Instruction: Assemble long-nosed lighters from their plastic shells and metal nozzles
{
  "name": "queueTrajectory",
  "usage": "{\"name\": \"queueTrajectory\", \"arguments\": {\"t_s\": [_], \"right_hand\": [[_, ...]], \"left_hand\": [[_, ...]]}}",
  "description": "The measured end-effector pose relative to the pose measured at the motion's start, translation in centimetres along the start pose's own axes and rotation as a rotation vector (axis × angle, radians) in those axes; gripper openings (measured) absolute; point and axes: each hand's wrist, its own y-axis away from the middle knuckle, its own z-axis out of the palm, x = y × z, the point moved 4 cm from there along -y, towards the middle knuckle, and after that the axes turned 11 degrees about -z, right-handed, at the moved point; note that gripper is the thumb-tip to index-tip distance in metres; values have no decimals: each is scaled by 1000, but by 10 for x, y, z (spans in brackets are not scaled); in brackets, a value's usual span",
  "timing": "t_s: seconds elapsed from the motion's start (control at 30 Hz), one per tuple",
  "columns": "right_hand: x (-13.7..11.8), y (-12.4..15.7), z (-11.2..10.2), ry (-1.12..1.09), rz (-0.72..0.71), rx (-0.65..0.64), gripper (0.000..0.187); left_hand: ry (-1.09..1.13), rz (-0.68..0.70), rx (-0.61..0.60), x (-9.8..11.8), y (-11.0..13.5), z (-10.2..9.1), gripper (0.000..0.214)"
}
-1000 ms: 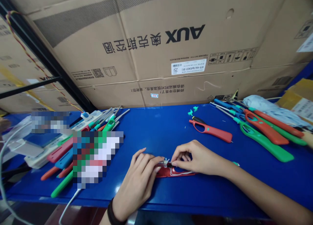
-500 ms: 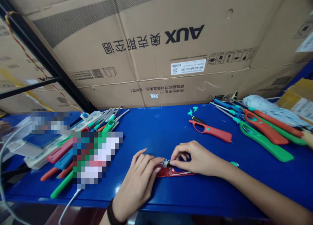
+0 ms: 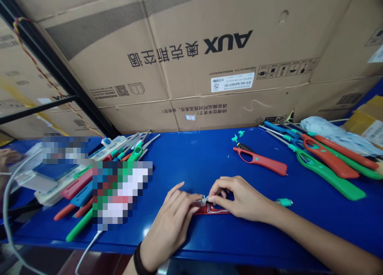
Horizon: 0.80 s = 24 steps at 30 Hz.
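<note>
On the near part of the blue table lies a red lighter shell (image 3: pixel 216 212), hollow side up, with thin white wires running inside it. My left hand (image 3: pixel 176 213) is closed on the shell's left end, its fingers pressing by a small clear part (image 3: pixel 201 202). My right hand (image 3: pixel 231 195) makes a pinch at the right side of that clear part; whatever is between thumb and forefinger is too small to name. A red lighter body (image 3: pixel 266 163) lies beyond my hands, with a black and yellow screwdriver handle (image 3: pixel 245 147) partly behind it.
Several coloured lighters with metal stems lie at the right, including a green one (image 3: pixel 338 181). More lie at the left, near a white power strip (image 3: pixel 49 197). Small green pieces (image 3: pixel 235 138) sit at the back; a green-tipped part (image 3: pixel 284 202) lies by my right forearm. A large carton (image 3: pixel 179 83) stands behind.
The view has shifted slightly. Both hands stay at the shell, and my right fingertips have moved a little closer to the clear part. More of the green-tipped part shows by my right forearm.
</note>
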Motion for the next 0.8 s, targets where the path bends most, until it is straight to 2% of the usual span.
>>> {"name": "queueTrajectory", "arguments": {"t_s": [0.33, 0.47, 0.63, 0.8], "right_hand": [[2, 0, 2, -64, 25, -2, 16], [-1, 0, -2, -22, -38, -29, 15], [-1, -2, -12, 87, -47, 55, 16], [-2, -2, -11, 113, -83, 76, 12]], "left_hand": [[69, -27, -28, -3, 0, 1, 22], [0, -51, -68, -6, 2, -1, 23], [-74, -89, -109, -13, 7, -6, 26], [-57, -80, -112, -12, 10, -7, 27]]}}
